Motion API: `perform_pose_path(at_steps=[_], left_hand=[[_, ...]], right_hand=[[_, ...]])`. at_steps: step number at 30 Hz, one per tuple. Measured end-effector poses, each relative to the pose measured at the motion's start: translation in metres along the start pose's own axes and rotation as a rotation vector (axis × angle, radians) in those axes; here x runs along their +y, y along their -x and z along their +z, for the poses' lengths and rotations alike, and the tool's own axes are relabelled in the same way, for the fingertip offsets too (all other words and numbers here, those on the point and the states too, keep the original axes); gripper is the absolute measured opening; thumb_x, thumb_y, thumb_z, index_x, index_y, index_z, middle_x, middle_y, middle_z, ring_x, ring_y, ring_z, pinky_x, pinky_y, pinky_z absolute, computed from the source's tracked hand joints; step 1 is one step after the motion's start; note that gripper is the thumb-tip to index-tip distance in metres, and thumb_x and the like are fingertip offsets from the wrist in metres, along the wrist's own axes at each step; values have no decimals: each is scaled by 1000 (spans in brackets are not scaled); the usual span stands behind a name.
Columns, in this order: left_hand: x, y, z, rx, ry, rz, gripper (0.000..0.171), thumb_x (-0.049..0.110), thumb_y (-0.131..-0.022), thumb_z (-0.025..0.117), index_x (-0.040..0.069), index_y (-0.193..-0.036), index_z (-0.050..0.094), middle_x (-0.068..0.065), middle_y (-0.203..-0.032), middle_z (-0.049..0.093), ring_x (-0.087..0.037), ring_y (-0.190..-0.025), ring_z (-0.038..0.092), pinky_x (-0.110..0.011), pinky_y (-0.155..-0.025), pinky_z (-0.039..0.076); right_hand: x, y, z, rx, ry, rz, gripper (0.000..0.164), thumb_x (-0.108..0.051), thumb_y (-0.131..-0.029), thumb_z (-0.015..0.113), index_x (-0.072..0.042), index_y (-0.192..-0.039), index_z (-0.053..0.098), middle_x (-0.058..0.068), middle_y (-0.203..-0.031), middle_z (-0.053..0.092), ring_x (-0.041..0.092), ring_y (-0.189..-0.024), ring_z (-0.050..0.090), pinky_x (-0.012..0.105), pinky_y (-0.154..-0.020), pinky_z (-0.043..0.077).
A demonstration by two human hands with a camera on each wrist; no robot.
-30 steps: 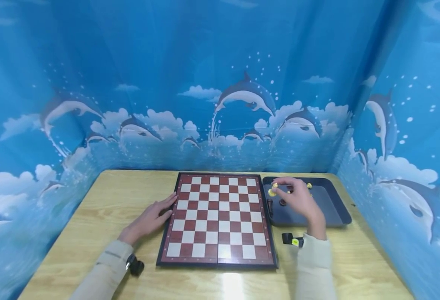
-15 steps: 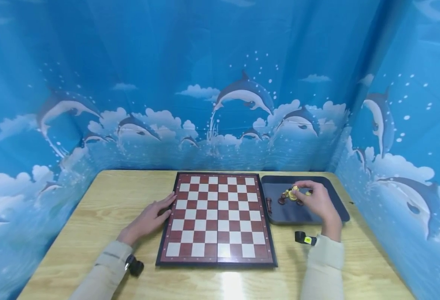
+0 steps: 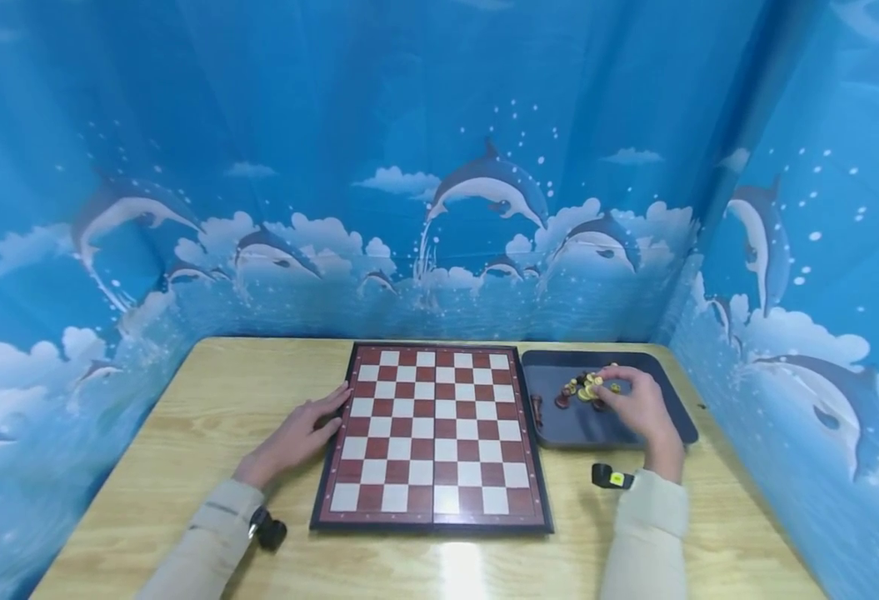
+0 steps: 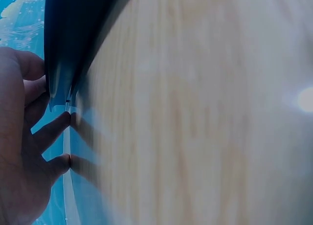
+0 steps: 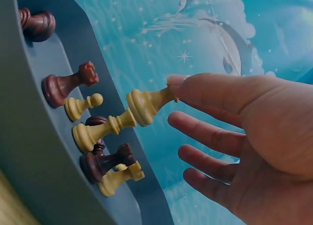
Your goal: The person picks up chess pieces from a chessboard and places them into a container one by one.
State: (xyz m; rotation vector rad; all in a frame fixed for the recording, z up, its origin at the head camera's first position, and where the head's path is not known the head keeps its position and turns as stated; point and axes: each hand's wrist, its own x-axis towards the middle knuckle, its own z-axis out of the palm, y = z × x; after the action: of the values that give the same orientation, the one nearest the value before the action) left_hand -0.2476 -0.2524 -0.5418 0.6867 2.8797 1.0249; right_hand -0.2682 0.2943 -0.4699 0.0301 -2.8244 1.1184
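My left hand [image 3: 292, 437] lies at the left edge of the chessboard [image 3: 435, 433], its fingertips touching the dark rim. In the left wrist view that hand [image 4: 29, 146] has its thumb and fingers spread by the board's edge and the tabletop. Over the dark grey tray [image 3: 667, 417], my right hand [image 3: 640, 407] pinches a yellow chess piece [image 5: 142, 107] between thumb and fingers; its top is hidden. Below it in the right wrist view stand a yellow piece [image 5: 88, 136], a yellow pawn [image 5: 80, 106], a yellow rook [image 5: 120, 180] and dark red rooks [image 5: 63, 85].
A dark red piece [image 3: 536, 410] lies along the tray's left side. The tray sits right beside the board on the wooden table [image 3: 259, 375]. A blue dolphin-print curtain [image 3: 334, 125] hangs behind and along the sides.
My right hand has moved from the tray's left part towards its middle, with a yellow chess piece pinched throughout, and has stayed almost still lately. My left hand keeps its place.
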Motion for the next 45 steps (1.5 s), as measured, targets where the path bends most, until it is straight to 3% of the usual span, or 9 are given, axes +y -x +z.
perform_pose_path(at_steps=[10, 23, 33, 45], left_hand=[[-1, 1, 0, 3, 11, -8, 54, 22, -106, 52, 6, -156, 37, -13, -165, 28, -43, -148, 33, -69, -120, 17], [-3, 1, 2, 7, 8, 2, 55, 21, -106, 53, 6, -156, 37, -14, -165, 30, -43, -147, 35, -71, -119, 18], [-3, 2, 1, 10, 7, 0, 55, 22, -106, 53, 7, -156, 37, -14, -165, 29, -44, -147, 35, -70, -120, 17], [-3, 1, 3, 14, 8, -3, 55, 21, -106, 53, 7, -156, 37, -14, -165, 29, -43, -147, 34, -69, -120, 17]], right_hand=[[9, -2, 7, 16, 23, -17, 25, -12, -94, 73, 5, -111, 72, 33, -137, 57, 51, -133, 45, 67, -112, 35], [18, -2, 15, 47, 38, -34, 21, -10, -88, 78, 5, -101, 74, 30, -122, 66, 47, -117, 59, 61, -99, 48], [16, -2, 18, 53, 32, -68, 19, -8, -87, 79, 6, -99, 74, 29, -114, 69, 45, -108, 63, 60, -95, 51], [12, -3, 12, 41, 26, -34, 24, -9, -90, 76, 5, -110, 73, 31, -127, 64, 49, -125, 54, 62, -105, 44]])
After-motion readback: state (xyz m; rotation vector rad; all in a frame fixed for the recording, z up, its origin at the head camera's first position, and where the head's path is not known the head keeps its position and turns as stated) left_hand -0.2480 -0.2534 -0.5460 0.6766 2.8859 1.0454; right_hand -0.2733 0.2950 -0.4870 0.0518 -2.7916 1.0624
